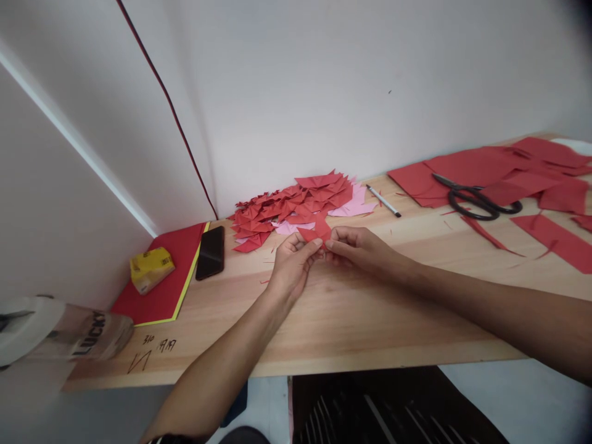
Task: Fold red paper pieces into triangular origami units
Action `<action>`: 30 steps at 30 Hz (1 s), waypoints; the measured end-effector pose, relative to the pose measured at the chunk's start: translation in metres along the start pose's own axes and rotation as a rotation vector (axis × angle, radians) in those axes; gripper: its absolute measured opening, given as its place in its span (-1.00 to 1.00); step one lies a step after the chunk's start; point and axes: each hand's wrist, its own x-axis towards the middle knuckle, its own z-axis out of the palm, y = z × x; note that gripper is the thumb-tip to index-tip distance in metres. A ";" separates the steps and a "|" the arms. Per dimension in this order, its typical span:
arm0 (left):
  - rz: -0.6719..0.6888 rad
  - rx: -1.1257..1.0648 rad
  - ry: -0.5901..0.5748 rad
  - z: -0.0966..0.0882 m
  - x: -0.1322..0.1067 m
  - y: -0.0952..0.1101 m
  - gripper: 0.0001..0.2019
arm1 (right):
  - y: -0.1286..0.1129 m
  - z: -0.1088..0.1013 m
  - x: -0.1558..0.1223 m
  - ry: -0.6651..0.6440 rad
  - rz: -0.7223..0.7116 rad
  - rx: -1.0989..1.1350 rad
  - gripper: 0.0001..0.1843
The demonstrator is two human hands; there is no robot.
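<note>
Between my two hands is a small red piece of paper (314,233), held above the wooden table. My left hand (296,256) pinches its left side with thumb and fingers. From the right, my right hand (351,246) pinches the other side, its fingertips close to the left thumb. Just beyond the hands lies a heap of folded red paper pieces (296,200) against the wall. Some pink folded paper (354,203) shows under and beside that heap. Fine red paper slivers are scattered around it.
Right of the heap lies a pen (383,200). Black-handled scissors (476,197) rest by red paper sheets (472,166). At left are a phone (210,253), a red folder-like sheet (185,259) carrying a yellow packet (152,269), and a clear bottle (99,333) near the edge.
</note>
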 end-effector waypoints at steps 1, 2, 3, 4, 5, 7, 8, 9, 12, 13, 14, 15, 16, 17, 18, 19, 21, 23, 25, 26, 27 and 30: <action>0.000 0.004 0.001 0.000 0.000 0.000 -0.69 | 0.001 0.000 0.000 -0.002 0.002 -0.003 -0.67; 0.001 0.009 0.001 0.000 0.000 0.000 -0.69 | 0.002 0.000 0.000 -0.002 0.004 -0.004 -0.67; 0.004 0.013 0.001 0.000 0.000 0.000 -0.69 | 0.003 0.000 0.001 -0.003 0.004 -0.006 -0.68; 0.009 0.017 0.000 0.000 0.000 -0.001 -0.69 | 0.004 0.000 0.001 -0.005 0.002 -0.009 -0.68; 0.015 0.021 -0.001 0.000 0.000 -0.001 -0.69 | 0.004 0.000 0.001 -0.005 -0.001 -0.012 -0.68; 0.028 0.027 -0.008 0.000 0.000 -0.001 -0.70 | 0.003 -0.001 0.001 0.003 -0.006 -0.017 -0.67; 0.037 0.028 -0.013 0.000 0.000 -0.001 -0.70 | 0.003 -0.001 0.001 0.005 -0.012 -0.019 -0.67; 0.047 0.029 -0.017 0.000 0.000 -0.001 -0.71 | 0.002 -0.001 0.001 0.008 -0.021 -0.019 -0.67; 0.067 0.034 -0.033 0.000 0.000 -0.001 -0.73 | 0.000 -0.001 0.000 0.005 -0.050 -0.004 -0.70; 0.070 0.040 -0.036 0.000 0.000 0.000 -0.73 | 0.000 -0.001 0.000 0.001 -0.053 0.006 -0.71; 0.072 0.046 -0.038 0.000 0.000 0.000 -0.74 | 0.000 -0.001 0.000 -0.002 -0.053 0.016 -0.71; 0.076 0.052 -0.038 0.000 0.000 0.000 -0.74 | 0.000 0.000 0.000 -0.005 -0.050 0.025 -0.71; 0.081 0.059 -0.037 0.000 0.000 0.000 -0.75 | 0.000 0.000 0.000 -0.007 -0.046 0.030 -0.71; 0.087 0.064 -0.033 0.000 0.000 0.000 -0.75 | 0.001 0.000 0.000 -0.009 -0.041 0.033 -0.71; 0.091 0.070 -0.028 0.000 0.000 0.000 -0.75 | 0.001 0.001 0.000 -0.009 -0.036 0.034 -0.71; 0.092 0.074 -0.022 0.000 0.000 0.000 -0.74 | 0.000 0.001 -0.001 -0.010 -0.031 0.038 -0.70; 0.086 0.083 -0.011 0.000 0.001 0.000 -0.73 | 0.000 0.001 -0.001 -0.016 -0.016 0.050 -0.70; 0.074 0.088 -0.003 0.000 0.001 0.000 -0.71 | -0.001 0.001 -0.002 -0.021 0.005 0.063 -0.69; 0.063 0.096 -0.005 -0.001 0.001 0.000 -0.71 | -0.001 0.001 -0.002 -0.028 0.027 0.062 -0.68; 0.058 0.103 -0.008 -0.001 0.001 0.000 -0.71 | 0.000 0.000 -0.002 -0.031 0.033 0.059 -0.67; 0.056 0.110 -0.009 -0.001 0.002 0.000 -0.71 | 0.000 0.000 -0.002 -0.039 0.036 0.056 -0.67; 0.064 0.134 -0.003 -0.002 0.002 0.000 -0.71 | 0.003 -0.002 -0.001 -0.066 0.036 0.036 -0.66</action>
